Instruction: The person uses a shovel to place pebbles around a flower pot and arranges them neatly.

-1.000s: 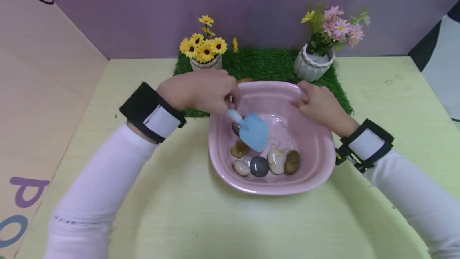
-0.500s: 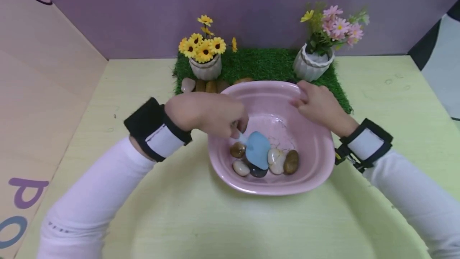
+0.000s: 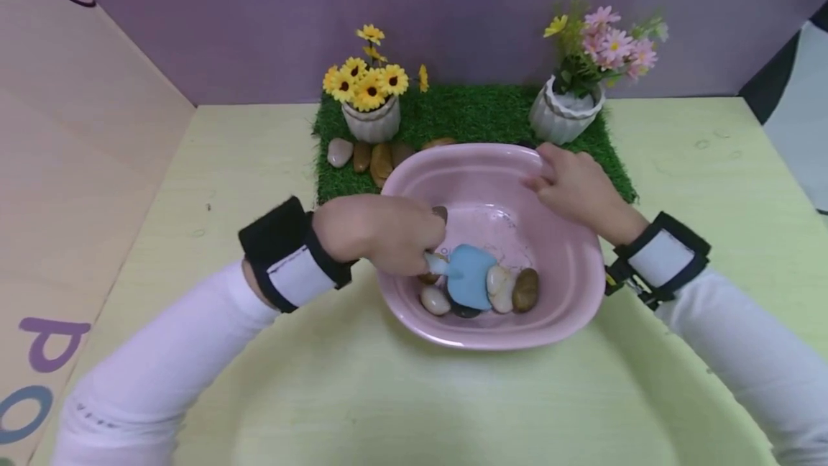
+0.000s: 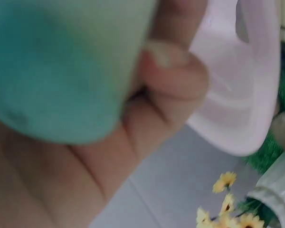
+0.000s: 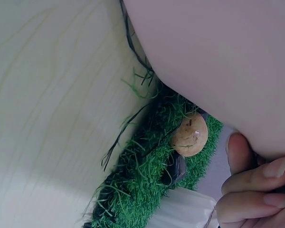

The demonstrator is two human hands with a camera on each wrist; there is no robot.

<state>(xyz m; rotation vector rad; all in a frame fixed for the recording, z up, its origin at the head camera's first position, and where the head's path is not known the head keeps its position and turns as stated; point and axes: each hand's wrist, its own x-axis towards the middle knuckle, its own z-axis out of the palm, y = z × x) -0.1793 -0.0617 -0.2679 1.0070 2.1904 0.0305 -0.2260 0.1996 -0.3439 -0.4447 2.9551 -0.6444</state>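
Observation:
In the head view a pink basin (image 3: 578,272) stands partly on the artificial grass mat (image 3: 475,103). My left hand (image 3: 388,232) grips the handle of a small light-blue shovel (image 3: 471,279); the blurred handle (image 4: 61,71) fills much of the left wrist view. The shovel's blade lies over a dark stone (image 3: 464,311), mostly hidden beneath it, and next to a cream stone (image 3: 500,290). A brown stone (image 3: 525,290) and a white stone (image 3: 435,300) lie in the basin too. At the far right, my right hand (image 3: 578,189) holds the basin's rim, thumb inside.
Behind the basin stand a pot of yellow flowers (image 3: 371,121) and a pot of pink flowers (image 3: 566,113). Several stones (image 3: 371,158) lie along the mat left of the basin. A purple wall (image 3: 259,27) closes off the back.
My left hand has moved toward me and lowered the shovel into the basin, its blade shifting onto the dark stone, then slightly right. The right hand stays on the rim.

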